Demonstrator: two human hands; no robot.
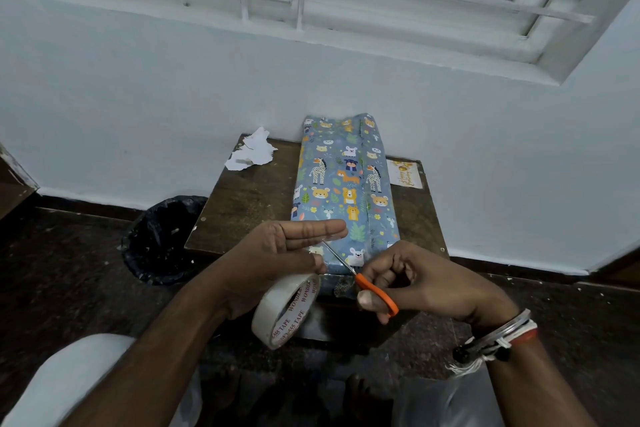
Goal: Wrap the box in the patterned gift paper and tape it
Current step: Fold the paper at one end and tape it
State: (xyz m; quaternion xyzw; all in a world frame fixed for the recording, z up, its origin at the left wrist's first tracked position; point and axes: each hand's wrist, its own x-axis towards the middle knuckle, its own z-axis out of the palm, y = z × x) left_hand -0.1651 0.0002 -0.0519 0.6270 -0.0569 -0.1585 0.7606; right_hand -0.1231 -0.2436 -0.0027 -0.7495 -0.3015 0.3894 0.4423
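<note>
In the lower middle of the frame, a roll of tape (287,310) is being held under the left hand (277,253). The lower fingers are being curled at its upper rim, while two upper fingers (311,229) are being stretched straight toward the right. Red writing, "WONDER 555 TAPE", is being shown on the inner ring. Orange-handled scissors (377,291) are being gripped by the right hand (422,281), with the blades pointing up-left, just under the straight fingers. Just beyond both hands, at the centre, the box (341,204) is lying on a wooden table (242,204), covered in blue gift paper (346,166) with animals. Its near end is being partly hidden by the hands. To its right a card (405,173) is lying; its gold writing cannot be read.
</note>
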